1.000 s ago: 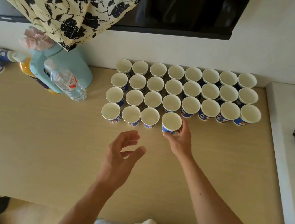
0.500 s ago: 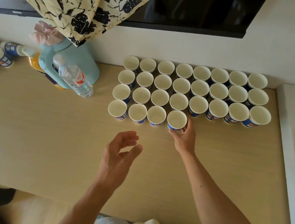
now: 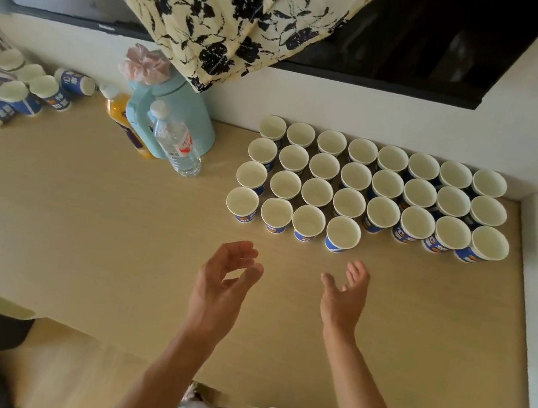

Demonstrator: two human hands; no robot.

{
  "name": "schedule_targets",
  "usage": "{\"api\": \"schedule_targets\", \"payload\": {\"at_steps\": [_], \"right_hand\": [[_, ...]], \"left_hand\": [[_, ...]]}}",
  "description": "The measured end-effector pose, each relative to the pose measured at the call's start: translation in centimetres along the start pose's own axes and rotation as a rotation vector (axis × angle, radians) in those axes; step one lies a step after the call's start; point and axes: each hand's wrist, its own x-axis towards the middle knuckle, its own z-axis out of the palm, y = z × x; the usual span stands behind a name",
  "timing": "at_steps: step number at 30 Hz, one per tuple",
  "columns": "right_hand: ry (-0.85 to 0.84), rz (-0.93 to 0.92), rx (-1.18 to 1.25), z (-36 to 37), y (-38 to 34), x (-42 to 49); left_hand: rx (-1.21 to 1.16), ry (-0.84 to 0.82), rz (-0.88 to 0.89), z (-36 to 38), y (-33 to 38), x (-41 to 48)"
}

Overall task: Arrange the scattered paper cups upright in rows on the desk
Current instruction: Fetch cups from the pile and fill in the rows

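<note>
1. Loose paper cups [image 3: 21, 89]: upper left, heaped, several on their sides.
2. Teal jug [image 3: 183, 112], water bottle [image 3: 177, 142] before it: left of centre.
3. Left hand [image 3: 219, 287]: lower centre, fingers loosely curved, holding nothing.
4. Upright cups [image 3: 388, 184]: right of centre on desk [image 3: 84, 229]; three rows of eight, four in front.
5. Right hand [image 3: 344, 297]: relaxed, empty, just below the front row.
</note>
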Motion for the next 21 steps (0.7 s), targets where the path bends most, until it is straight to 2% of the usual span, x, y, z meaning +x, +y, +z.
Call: {"api": "schedule_targets", "payload": {"at_steps": [4, 10, 15, 21], "right_hand": [[-0.106, -0.011, 0.070, 2.9, -2.7, -4.8], [-0.407, -0.126, 0.123, 9.7, -9.1, -12.8], [-0.582, -0.180, 0.168, 15.4, -13.1, -20.4], [-0.730, -0.211, 0.171, 20.6, -13.5, -31.0]], "left_hand": [[-0.038, 0.057, 0.031, -2.7, 1.2, -0.7], [-0.100, 0.173, 0.087, -9.7, 2.7, -2.2], [-0.164, 0.289, 0.123, -17.9, 3.4, -5.1], [-0.237, 0.389, 0.154, -28.5, 2.7, -9.2]]}}
